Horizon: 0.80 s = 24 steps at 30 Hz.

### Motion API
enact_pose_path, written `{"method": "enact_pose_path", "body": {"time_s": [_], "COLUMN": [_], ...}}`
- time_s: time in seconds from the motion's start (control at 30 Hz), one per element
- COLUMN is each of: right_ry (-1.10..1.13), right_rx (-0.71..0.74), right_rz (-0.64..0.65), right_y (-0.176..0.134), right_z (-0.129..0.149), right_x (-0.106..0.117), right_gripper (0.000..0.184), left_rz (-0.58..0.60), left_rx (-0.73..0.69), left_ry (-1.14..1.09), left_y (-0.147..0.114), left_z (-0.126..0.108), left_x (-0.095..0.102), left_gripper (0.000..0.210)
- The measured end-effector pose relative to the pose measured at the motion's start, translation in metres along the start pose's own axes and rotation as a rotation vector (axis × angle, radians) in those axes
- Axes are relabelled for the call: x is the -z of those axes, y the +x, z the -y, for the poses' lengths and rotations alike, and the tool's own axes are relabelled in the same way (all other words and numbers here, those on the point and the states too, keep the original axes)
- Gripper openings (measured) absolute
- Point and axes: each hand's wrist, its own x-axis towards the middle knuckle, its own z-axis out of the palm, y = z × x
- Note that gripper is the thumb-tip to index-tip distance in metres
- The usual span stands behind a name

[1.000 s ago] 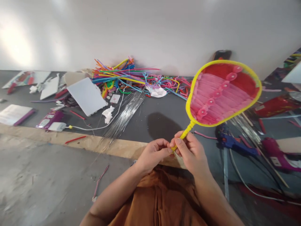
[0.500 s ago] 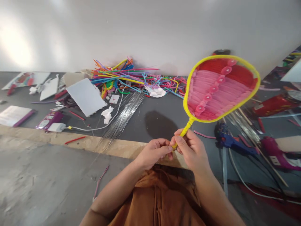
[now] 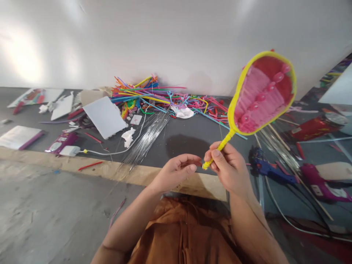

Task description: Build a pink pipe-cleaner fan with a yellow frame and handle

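My right hand (image 3: 231, 167) grips the yellow-wrapped handle of a paddle-shaped hand fan (image 3: 264, 99). The fan has a fuzzy yellow rim, with pink and red pipe-cleaner rows inside and a slanting line of pink round pieces with small beads. It is tilted up to the right, above the table. Just left of the handle's bottom end is my left hand (image 3: 176, 170), its fingers apart and holding nothing. A pale tip shows at the handle's end.
Behind lies a heap of coloured pipe cleaners (image 3: 165, 96), with a bundle of thin wires (image 3: 150, 135) in front. A white board (image 3: 105, 117) and crumpled tissue (image 3: 128, 137) lie left. At right are a blue glue gun (image 3: 271, 168), a red can (image 3: 319, 126) and a cable.
My left hand has let go of the handle's end and moved slightly left. The fan has risen a little and turned, so its face looks narrower.
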Motion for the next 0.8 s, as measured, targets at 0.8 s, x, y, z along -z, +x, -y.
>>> {"method": "enact_pose_path", "body": {"time_s": [0.8], "right_ry": [-0.321], "right_rx": [0.14], "right_rz": [-0.209], "right_y": [-0.004], "right_z": [-0.011], "right_x": [-0.003], "right_gripper": [0.016], "left_rz": [-0.347], "left_rx": [-0.853], "left_ry": [0.935], "left_y": [0.006], "left_z": [0.023], "left_x": [-0.018], "left_gripper": [0.016]}}
